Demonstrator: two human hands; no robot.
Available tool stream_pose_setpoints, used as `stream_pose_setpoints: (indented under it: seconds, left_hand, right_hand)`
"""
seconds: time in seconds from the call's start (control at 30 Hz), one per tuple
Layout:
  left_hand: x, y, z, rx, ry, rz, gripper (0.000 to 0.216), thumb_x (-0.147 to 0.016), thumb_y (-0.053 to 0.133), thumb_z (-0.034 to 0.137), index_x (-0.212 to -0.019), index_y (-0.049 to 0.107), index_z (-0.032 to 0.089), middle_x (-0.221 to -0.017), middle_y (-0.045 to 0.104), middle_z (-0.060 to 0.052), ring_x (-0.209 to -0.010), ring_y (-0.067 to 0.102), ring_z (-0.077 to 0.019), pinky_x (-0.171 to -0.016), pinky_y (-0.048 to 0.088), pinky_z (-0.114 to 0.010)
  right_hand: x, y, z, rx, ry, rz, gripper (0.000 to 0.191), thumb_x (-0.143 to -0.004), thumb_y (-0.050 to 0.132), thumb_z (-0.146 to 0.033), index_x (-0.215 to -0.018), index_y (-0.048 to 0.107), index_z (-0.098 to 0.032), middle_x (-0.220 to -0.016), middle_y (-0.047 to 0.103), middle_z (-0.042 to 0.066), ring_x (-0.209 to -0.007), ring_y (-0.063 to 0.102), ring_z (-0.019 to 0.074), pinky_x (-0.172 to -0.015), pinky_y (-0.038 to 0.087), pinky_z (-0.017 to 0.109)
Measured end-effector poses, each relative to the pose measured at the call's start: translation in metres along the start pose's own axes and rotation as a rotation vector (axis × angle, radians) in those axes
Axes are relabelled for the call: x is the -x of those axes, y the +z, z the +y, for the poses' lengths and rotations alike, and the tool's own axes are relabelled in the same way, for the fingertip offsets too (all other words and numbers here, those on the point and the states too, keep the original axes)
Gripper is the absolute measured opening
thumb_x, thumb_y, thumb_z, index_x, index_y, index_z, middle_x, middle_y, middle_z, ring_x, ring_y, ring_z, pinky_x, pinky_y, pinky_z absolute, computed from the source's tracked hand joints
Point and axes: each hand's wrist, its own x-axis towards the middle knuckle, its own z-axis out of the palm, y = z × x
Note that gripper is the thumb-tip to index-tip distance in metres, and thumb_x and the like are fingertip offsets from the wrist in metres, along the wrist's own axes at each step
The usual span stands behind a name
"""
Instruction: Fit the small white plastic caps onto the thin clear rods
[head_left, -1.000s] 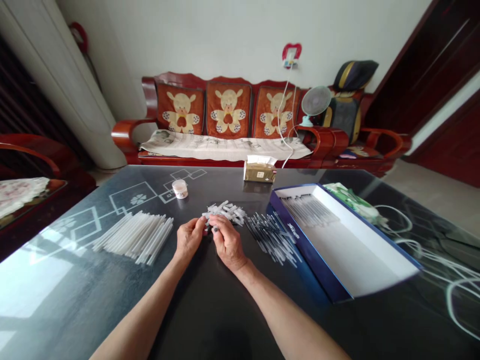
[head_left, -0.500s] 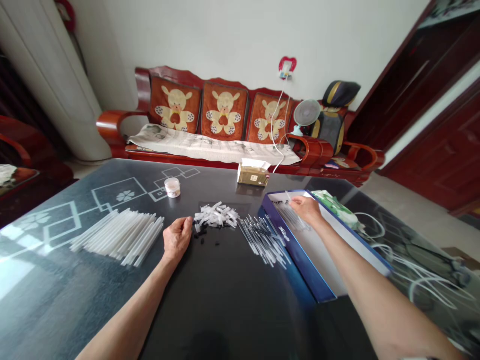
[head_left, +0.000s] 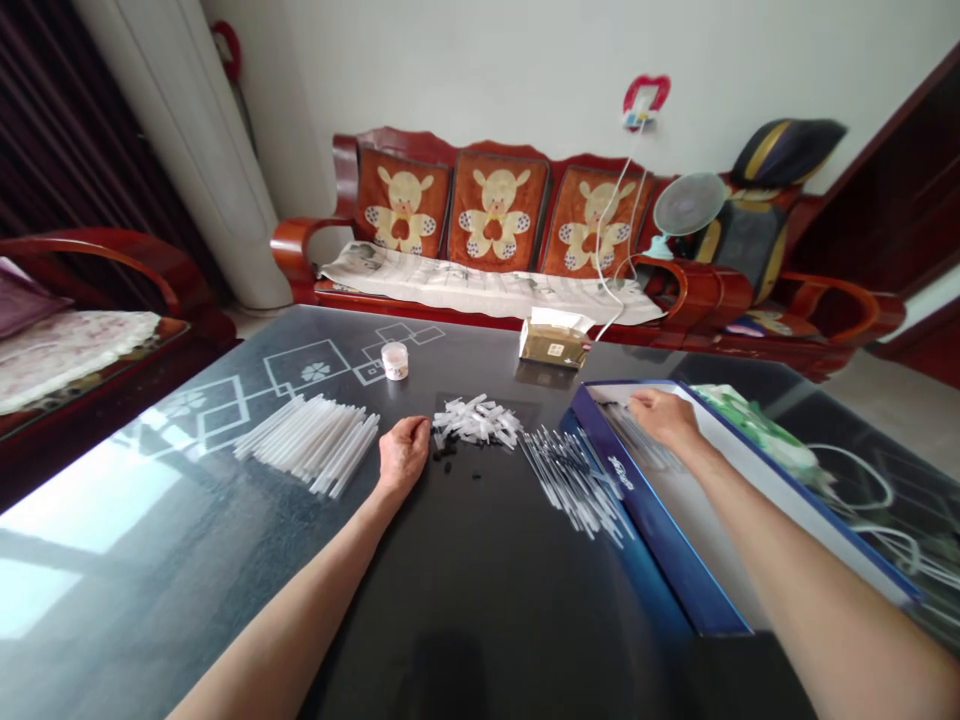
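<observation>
My left hand [head_left: 405,452] rests on the dark table, its fingers curled closed; anything inside them is hidden. Just right of it lies a heap of short white plastic caps [head_left: 480,420], with a few small black plugs [head_left: 448,467] in front. Left of this hand is a stack of long white plastic tubes [head_left: 311,440]. My right hand [head_left: 666,418] is inside the blue-rimmed box [head_left: 660,535], fingers pinched together; what they grip cannot be made out. Beneath it lie thin clear sticks [head_left: 637,440]. More thin dark-tipped sticks [head_left: 574,480] lie beside the box.
A small round white tub [head_left: 394,360] and a tissue box [head_left: 555,342] stand farther back on the table. Right of the blue box lie a green-and-white packet [head_left: 757,430] and white cables [head_left: 900,550]. Beyond the table is a wooden sofa [head_left: 307,245] with cushions.
The view has turned left, so everything sits farther right. My right hand stays in the box; the pale stick end at its fingertips no longer shows. My left hand remains closed beside the caps.
</observation>
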Motion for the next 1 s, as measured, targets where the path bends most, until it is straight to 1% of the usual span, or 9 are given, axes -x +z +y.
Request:
stream_pose_setpoints:
  seconds: [0.2,0.3,0.4,0.5,0.6,0.7,0.8,0.9,1.0]
  left_hand:
    - [0.000,-0.001,0.003,-0.006,0.007,-0.011,0.029,-0.086,0.050,0.035,-0.094,0.072,0.019,-0.078,0.073,-0.004,-0.076,0.069,-0.0174,-0.073,0.050,-0.024]
    - [-0.001,-0.001,0.002,0.012,0.012,-0.002,0.027,-0.086,0.050,0.034,-0.094,0.072,0.019,-0.079,0.073,-0.004,-0.076,0.069,-0.0168,-0.073,0.050,-0.023]
    - [0.000,0.000,0.000,0.020,0.039,0.006,0.025,-0.087,0.051,0.031,-0.094,0.072,0.019,-0.082,0.073,-0.004,-0.077,0.069,-0.0162,-0.074,0.050,-0.023]
    - [0.000,0.002,0.001,-0.005,0.083,0.029,0.023,-0.088,0.051,0.026,-0.092,0.072,0.018,-0.085,0.072,-0.004,-0.080,0.068,-0.0158,-0.078,0.050,-0.024]
    - [0.002,0.003,0.004,-0.107,0.128,0.057,0.021,-0.088,0.051,0.020,-0.093,0.071,0.017,-0.089,0.072,-0.005,-0.085,0.067,-0.0162,-0.083,0.050,-0.025]
    - [0.008,-0.004,0.008,-0.280,0.258,0.035,0.028,-0.089,0.046,0.015,-0.108,0.068,0.015,-0.103,0.069,-0.010,-0.096,0.064,-0.0181,-0.090,0.050,-0.029]
    - [0.019,-0.020,0.009,-0.519,0.396,-0.009,0.039,-0.090,0.048,0.021,-0.128,0.056,0.016,-0.135,0.054,-0.013,-0.126,0.048,-0.0275,-0.104,0.043,-0.041]
    - [0.033,-0.040,0.003,-0.734,0.286,-0.031,0.047,-0.091,0.049,0.031,-0.134,0.050,0.012,-0.145,0.043,-0.017,-0.137,0.034,-0.0367,-0.106,0.038,-0.053]
    - [0.043,-0.053,-0.004,-0.835,0.220,-0.095,0.049,-0.093,0.047,0.035,-0.135,0.049,0.009,-0.147,0.040,-0.020,-0.139,0.031,-0.0377,-0.107,0.036,-0.053]
  right_hand:
    - [0.036,-0.023,-0.070,-0.204,-0.285,0.115,0.021,-0.075,0.059,-0.026,-0.088,0.075,-0.021,-0.085,0.075,0.006,-0.077,0.067,0.0209,-0.077,0.049,0.031]
    - [0.078,0.001,-0.111,-0.413,-0.435,0.149,0.020,-0.079,0.056,-0.029,-0.085,0.074,-0.022,-0.086,0.074,0.004,-0.074,0.066,0.0184,-0.075,0.050,0.030]
    - [0.128,0.049,-0.138,-0.613,-0.458,0.252,0.022,-0.085,0.052,-0.029,-0.090,0.072,-0.021,-0.088,0.073,0.005,-0.077,0.066,0.0189,-0.074,0.051,0.030]
    - [0.161,0.094,-0.147,-0.701,-0.479,0.264,0.021,-0.088,0.050,-0.026,-0.090,0.070,-0.020,-0.085,0.071,0.006,-0.077,0.067,0.0189,-0.074,0.052,0.030]
    - [0.169,0.116,-0.144,-0.712,-0.506,0.261,0.019,-0.087,0.051,-0.023,-0.089,0.069,-0.018,-0.085,0.072,0.007,-0.077,0.067,0.0190,-0.074,0.052,0.030]
    - [0.164,0.121,-0.142,-0.716,-0.494,0.252,0.018,-0.085,0.052,-0.021,-0.087,0.069,-0.018,-0.086,0.072,0.007,-0.076,0.068,0.0185,-0.073,0.053,0.029]
    - [0.160,0.120,-0.141,-0.720,-0.503,0.234,0.018,-0.084,0.052,-0.021,-0.087,0.069,-0.018,-0.086,0.073,0.006,-0.077,0.068,0.0183,-0.074,0.053,0.029]
    - [0.160,0.120,-0.142,-0.721,-0.502,0.227,0.018,-0.084,0.052,-0.021,-0.085,0.069,-0.019,-0.085,0.073,0.006,-0.076,0.069,0.0184,-0.073,0.053,0.029]
    - [0.160,0.121,-0.142,-0.719,-0.506,0.219,0.018,-0.084,0.051,-0.021,-0.085,0.069,-0.019,-0.085,0.073,0.006,-0.076,0.069,0.0186,-0.074,0.053,0.029]
